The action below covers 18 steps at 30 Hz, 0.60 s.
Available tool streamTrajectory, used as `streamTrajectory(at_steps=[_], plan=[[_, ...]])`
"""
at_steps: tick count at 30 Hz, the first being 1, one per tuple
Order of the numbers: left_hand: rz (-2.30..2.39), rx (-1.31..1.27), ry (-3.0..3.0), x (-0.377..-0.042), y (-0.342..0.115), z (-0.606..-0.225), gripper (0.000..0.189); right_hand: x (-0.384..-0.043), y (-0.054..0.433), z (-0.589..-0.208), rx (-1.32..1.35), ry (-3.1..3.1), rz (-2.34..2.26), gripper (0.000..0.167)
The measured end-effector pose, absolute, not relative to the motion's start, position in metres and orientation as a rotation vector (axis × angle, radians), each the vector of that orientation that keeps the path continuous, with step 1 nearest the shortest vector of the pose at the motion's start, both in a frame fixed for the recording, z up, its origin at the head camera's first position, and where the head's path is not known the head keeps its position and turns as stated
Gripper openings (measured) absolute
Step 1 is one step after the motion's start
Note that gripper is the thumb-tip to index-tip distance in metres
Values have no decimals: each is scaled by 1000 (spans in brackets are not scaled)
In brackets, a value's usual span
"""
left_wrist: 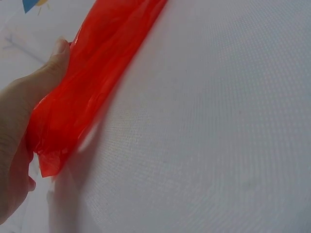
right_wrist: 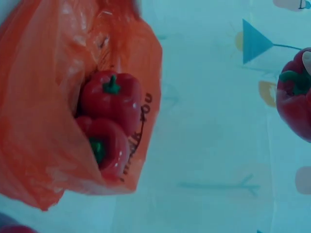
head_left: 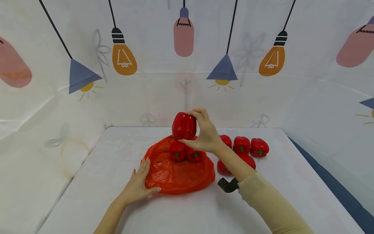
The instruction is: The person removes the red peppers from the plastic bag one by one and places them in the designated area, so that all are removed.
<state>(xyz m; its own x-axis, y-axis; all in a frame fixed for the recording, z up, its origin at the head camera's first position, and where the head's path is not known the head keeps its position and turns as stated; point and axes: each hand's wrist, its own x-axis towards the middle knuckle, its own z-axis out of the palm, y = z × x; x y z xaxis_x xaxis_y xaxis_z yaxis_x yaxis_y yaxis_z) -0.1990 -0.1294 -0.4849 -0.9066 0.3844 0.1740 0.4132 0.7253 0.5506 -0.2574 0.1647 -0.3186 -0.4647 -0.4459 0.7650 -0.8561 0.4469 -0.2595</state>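
My right hand (head_left: 205, 133) grips a red bell pepper (head_left: 182, 126), held up above the far part of an open orange-red plastic bag (head_left: 169, 178). Two more red bell peppers, one on the left (head_left: 177, 151) and one on the right (head_left: 193, 155), lie side by side inside the bag; their green stems show in the right wrist view. The left hand (head_left: 138, 183) rests against the bag's left side, fingers along its edge and thumb stretched along the near rim. In the left wrist view, that hand (left_wrist: 24, 102) touches the crumpled plastic.
Several red bell peppers (head_left: 259, 148) stand on the white table (head_left: 117, 152) right of the bag, partly hidden behind the right forearm. A black curved piece (head_left: 228, 185) sits at the right wrist. Behind the table hangs a white sheet (head_left: 157, 97) printed with lamps.
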Motion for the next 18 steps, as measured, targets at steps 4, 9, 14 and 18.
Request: streamTrajectory(at_steps=[4,9,14,18], plan=[[-923,-669,-2872,-199,-129,-485,116,-252,179,-319,1064,-2093,854,83],[-932,-680,-2861,-199,-128,-484,116,-243,200,-319,1031,-2108,836,85],[-927,-680,-2864,-199,-128,-484,115,-235,221,-319,986,-2136,836,87],[-923,-677,-2870,-200,-128,-484,114,-229,237,-320,948,-2161,816,87]])
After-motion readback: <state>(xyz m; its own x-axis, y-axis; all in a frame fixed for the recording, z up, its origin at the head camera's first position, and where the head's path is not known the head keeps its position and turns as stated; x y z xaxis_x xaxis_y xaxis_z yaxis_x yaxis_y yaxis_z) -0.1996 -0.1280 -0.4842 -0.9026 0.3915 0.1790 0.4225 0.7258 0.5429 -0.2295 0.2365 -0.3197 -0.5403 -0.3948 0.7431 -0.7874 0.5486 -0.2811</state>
